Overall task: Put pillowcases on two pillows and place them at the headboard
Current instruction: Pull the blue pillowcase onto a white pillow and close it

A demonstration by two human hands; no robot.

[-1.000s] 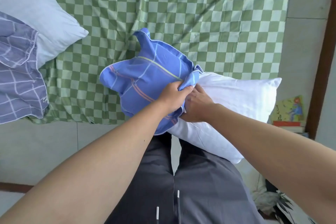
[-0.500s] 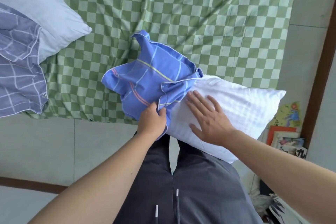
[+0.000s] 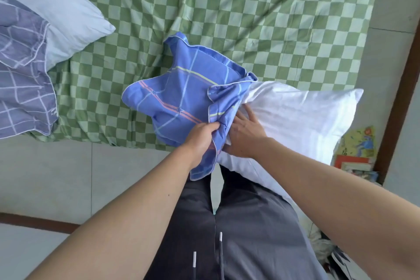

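Observation:
A white pillow [image 3: 302, 118] lies across my lap and the bed's near edge. A blue plaid pillowcase [image 3: 181, 98] covers its left end, bunched up. My left hand [image 3: 202, 136] grips the pillowcase's lower hem. My right hand [image 3: 245, 134] lies flat on the white pillow just beside the case's opening, fingers straight, their tips at or under the blue edge. At the far left lies a second pale pillow [image 3: 56, 7] with a lilac grid pillowcase [image 3: 22, 75] on its near end.
The bed has a green checked sheet [image 3: 250, 18]. A tiled floor [image 3: 68, 177] runs between me and the bed. Books [image 3: 354, 157] are stacked at the right beside a brown wooden frame [image 3: 400, 88].
My left hand shifted its grip along the hem toward the lower edge. My right hand let go of the fabric, spread flat on the pillow, then slid back toward the case's opening.

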